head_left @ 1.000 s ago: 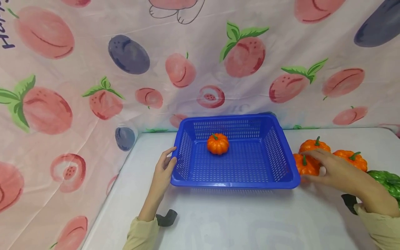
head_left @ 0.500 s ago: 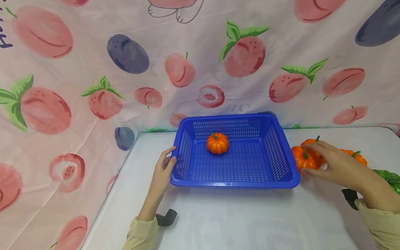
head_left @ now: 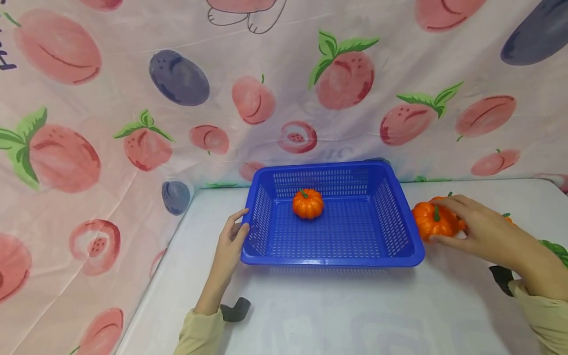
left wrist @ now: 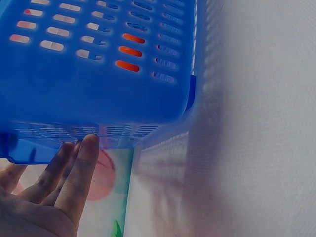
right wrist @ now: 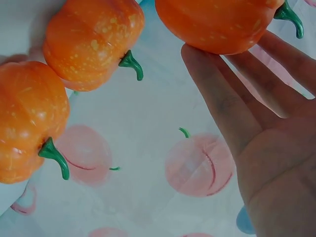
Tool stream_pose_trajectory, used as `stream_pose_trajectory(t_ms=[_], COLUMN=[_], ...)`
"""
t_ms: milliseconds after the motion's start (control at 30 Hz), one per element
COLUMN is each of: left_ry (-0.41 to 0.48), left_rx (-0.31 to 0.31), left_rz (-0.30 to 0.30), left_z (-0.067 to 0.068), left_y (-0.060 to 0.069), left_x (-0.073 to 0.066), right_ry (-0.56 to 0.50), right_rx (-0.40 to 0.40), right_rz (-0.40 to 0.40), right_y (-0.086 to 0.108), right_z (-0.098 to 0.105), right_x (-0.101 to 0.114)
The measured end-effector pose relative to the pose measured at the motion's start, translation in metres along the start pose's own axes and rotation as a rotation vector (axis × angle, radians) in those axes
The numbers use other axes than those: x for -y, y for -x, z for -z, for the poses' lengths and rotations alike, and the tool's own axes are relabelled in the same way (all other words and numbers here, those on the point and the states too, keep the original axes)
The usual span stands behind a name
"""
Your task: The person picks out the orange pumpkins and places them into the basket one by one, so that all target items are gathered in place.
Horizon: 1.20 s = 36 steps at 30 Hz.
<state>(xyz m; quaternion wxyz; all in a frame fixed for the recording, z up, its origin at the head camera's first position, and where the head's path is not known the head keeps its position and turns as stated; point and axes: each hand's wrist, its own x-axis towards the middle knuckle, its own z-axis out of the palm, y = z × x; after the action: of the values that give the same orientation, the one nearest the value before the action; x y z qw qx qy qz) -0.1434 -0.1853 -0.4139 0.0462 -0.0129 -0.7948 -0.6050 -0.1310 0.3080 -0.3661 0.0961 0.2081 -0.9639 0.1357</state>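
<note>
A blue plastic basket (head_left: 328,263) with slotted walls stands on the white table. Inside it, towards the back left, sits a small orange pumpkin (head_left: 308,204) with a green stem. My left hand (head_left: 228,251) touches the outside of the basket's left end, and the left wrist view shows straight fingers (left wrist: 81,173) against the wall. Just beyond the right rim, my right hand (head_left: 483,231) holds another orange pumpkin (head_left: 432,224) between thumb and fingers. In the right wrist view this pumpkin (right wrist: 217,24) is above the fingertips.
Two more orange pumpkins, one speckled pumpkin (right wrist: 94,44) and its neighbour (right wrist: 24,118), lie near the right hand, mostly covered by it in the head view. A green vegetable (head_left: 556,251) lies at the far right. A fruit-print cloth (head_left: 284,88) hangs behind the table.
My right hand has lifted the pumpkin slightly, up and away from the table beside the basket's right rim. The left hand and the basket have stayed in place.
</note>
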Motion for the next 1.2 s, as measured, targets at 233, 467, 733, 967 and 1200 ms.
stream_pose_trajectory(t_ms=[233, 467, 733, 967, 1200], left_ry=[0.010, 0.009, 0.012, 0.016, 0.010], left_rx=[0.016, 0.013, 0.022, 0.026, 0.022], left_rz=[0.033, 0.034, 0.027, 0.027, 0.040], left_z=[0.001, 0.001, 0.001, 0.002, 0.002], left_y=[-0.001, -0.001, -0.001, -0.002, -0.001], left_x=[-0.002, -0.001, 0.001, 0.000, 0.000], right_ry=[-0.009, -0.007, -0.022, -0.059, -0.024], right_rx=[0.051, 0.089, 0.007, -0.052, -0.075], right_rz=[-0.074, -0.125, -0.116, -0.113, -0.101], right_y=[-0.002, -0.003, 0.001, 0.002, -0.003], right_z=[0.004, 0.007, 0.012, 0.016, 0.015], right_x=[0.001, 0.001, 0.002, 0.005, 0.008])
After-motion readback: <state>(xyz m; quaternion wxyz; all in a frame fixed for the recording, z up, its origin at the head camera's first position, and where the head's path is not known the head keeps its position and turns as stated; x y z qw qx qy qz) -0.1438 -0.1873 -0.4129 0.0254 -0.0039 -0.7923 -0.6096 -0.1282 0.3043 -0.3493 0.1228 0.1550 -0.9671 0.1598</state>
